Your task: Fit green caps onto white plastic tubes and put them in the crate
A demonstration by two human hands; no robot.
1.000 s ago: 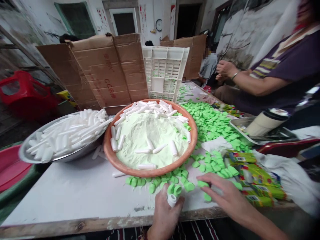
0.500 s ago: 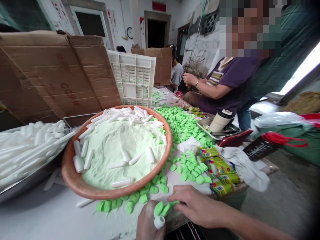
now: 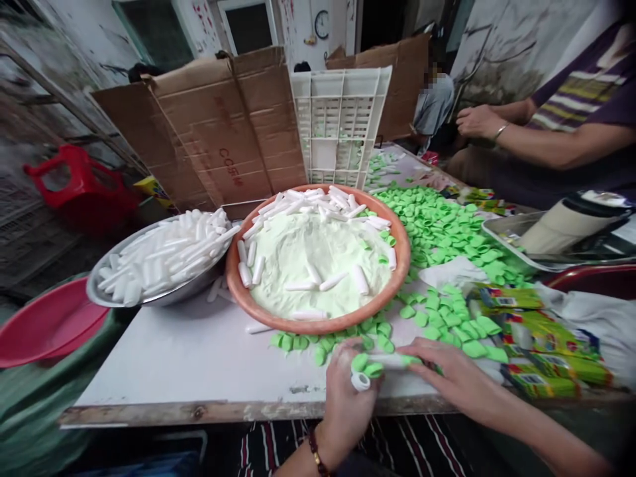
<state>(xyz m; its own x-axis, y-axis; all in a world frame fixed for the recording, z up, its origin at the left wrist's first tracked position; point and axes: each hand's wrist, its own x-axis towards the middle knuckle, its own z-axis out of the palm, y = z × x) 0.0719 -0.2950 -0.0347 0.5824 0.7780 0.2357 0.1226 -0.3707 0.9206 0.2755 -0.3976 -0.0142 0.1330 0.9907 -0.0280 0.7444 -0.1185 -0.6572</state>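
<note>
so your left hand (image 3: 350,391) is curled closed around a white tube (image 3: 360,381), open end facing you, with a couple of green caps (image 3: 366,366) bunched on top by the thumb, probably so spares sit right at your fingers. your right hand (image 3: 442,368) is half closed, thumb and fingers pinching another green cap (image 3: 410,360) by its edge, which looks like a grip for fine placing rather than force. another pale tube (image 3: 390,361) shows between your hands, can't tell if it's held or lying on the counter (image 3: 179,364). the clay-coloured basin (image 3: 318,326) of pale powder sits just past your hands, i'd guess for short reach, with the cap pile (image 3: 422,222) on your right and the metal bowl (image 3: 149,298) of tubes on your left, likely to keep the two kinds apart.
</note>
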